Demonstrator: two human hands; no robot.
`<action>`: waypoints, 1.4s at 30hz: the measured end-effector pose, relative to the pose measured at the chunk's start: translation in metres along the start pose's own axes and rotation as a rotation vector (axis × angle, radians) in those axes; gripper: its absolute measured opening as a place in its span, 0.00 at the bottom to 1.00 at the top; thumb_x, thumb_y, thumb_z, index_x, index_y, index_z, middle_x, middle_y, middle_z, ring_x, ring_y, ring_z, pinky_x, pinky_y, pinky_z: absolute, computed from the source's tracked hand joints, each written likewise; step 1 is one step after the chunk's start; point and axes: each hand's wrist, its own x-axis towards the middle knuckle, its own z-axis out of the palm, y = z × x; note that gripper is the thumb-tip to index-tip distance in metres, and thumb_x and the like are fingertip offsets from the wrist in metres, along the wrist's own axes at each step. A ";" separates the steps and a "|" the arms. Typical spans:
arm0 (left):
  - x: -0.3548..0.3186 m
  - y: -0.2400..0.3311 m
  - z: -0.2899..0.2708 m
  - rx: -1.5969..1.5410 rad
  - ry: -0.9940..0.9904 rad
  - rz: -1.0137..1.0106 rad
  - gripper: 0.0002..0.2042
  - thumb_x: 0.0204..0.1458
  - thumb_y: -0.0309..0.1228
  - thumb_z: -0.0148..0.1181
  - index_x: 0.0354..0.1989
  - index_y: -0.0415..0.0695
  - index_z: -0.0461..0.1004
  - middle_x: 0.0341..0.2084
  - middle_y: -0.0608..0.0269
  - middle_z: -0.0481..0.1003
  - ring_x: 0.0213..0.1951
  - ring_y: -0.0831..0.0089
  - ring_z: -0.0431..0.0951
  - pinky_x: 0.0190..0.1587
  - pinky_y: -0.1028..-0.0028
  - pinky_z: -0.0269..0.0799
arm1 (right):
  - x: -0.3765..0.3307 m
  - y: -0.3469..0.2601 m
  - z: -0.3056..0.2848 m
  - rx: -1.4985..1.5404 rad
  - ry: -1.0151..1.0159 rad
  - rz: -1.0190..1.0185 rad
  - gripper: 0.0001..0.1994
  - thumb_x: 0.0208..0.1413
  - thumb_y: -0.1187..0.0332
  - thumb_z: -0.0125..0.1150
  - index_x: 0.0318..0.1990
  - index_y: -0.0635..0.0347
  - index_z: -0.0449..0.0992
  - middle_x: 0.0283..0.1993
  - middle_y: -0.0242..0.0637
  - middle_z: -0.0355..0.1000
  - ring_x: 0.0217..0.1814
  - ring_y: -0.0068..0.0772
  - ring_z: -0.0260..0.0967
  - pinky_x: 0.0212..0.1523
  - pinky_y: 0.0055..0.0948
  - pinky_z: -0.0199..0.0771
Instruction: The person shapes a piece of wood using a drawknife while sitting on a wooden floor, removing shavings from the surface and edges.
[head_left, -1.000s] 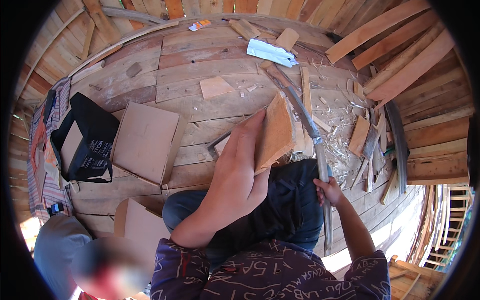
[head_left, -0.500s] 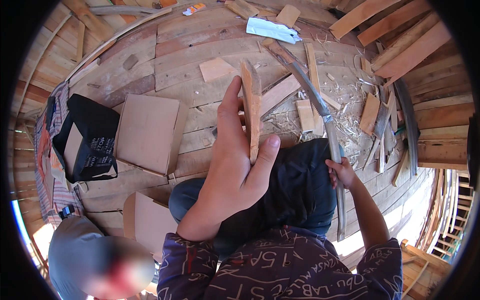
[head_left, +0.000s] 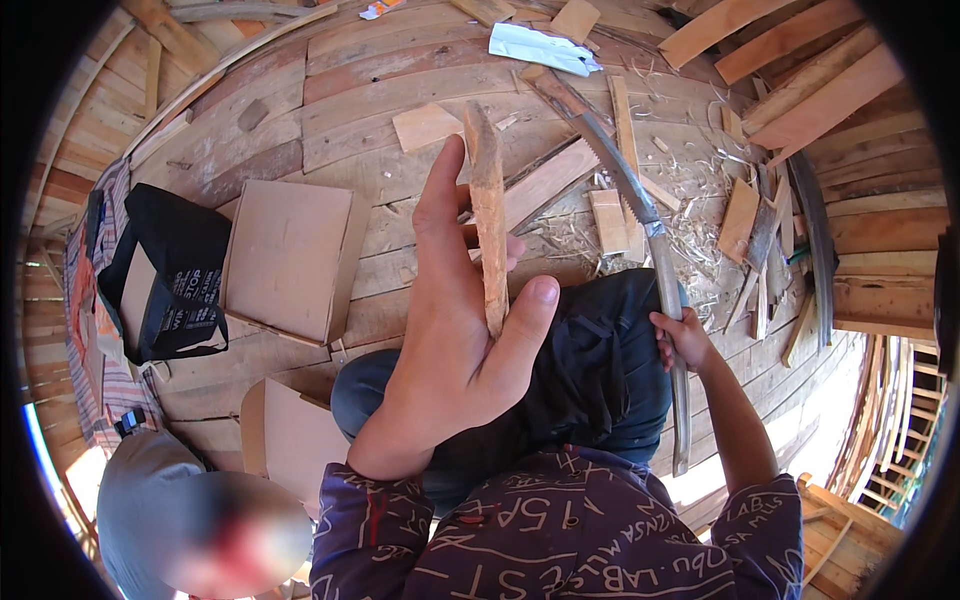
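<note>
Plank floor (head_left: 345,150) | left hand (head_left: 445,345) half-curled holding board (head_left: 488,220), fingers (head_left: 514,252) partly hidden | right hand (head_left: 688,341) gripping saw (head_left: 618,170)

The floor (head_left: 350,135) was banded in greyish and reddish brown. The piece of wood (head_left: 487,220) was coloured orange-tan; the saw (head_left: 654,229) was toned grey. At the floor's left edge, a cloth (head_left: 100,408) was striped and a bag (head_left: 178,225) was printed pale on black. Near the far edge, a sheet (head_left: 540,48) was tinted pale blue. The shirt (head_left: 580,510) was patterned white on dark purple.
</note>
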 end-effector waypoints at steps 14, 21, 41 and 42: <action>-0.002 -0.002 0.002 0.023 -0.007 -0.028 0.27 0.57 0.27 0.51 0.64 0.33 0.52 0.52 0.54 0.66 0.48 0.71 0.70 0.53 0.70 0.66 | 0.000 -0.002 0.002 -0.016 0.018 -0.035 0.18 0.56 0.59 0.65 0.22 0.61 0.68 0.12 0.36 0.63 0.08 0.29 0.63 0.08 0.32 0.69; -0.003 0.001 0.004 0.000 0.009 -0.088 0.24 0.57 0.29 0.51 0.61 0.32 0.57 0.49 0.54 0.68 0.48 0.72 0.70 0.53 0.73 0.64 | -0.002 0.000 0.000 -0.028 0.019 -0.018 0.19 0.56 0.59 0.65 0.21 0.61 0.67 0.12 0.36 0.63 0.08 0.28 0.62 0.08 0.32 0.69; -0.002 0.000 0.002 0.022 0.028 -0.076 0.26 0.58 0.32 0.52 0.62 0.32 0.57 0.50 0.53 0.68 0.45 0.73 0.70 0.47 0.74 0.66 | 0.001 -0.004 0.007 -0.026 0.015 -0.040 0.18 0.57 0.60 0.63 0.21 0.58 0.67 0.10 0.34 0.62 0.07 0.27 0.62 0.07 0.30 0.67; -0.002 -0.002 0.003 0.015 0.027 -0.073 0.26 0.58 0.32 0.52 0.62 0.32 0.56 0.51 0.53 0.68 0.45 0.73 0.71 0.48 0.74 0.66 | 0.000 -0.002 0.005 -0.025 0.021 -0.035 0.18 0.57 0.60 0.63 0.21 0.58 0.67 0.10 0.33 0.62 0.07 0.27 0.62 0.07 0.30 0.67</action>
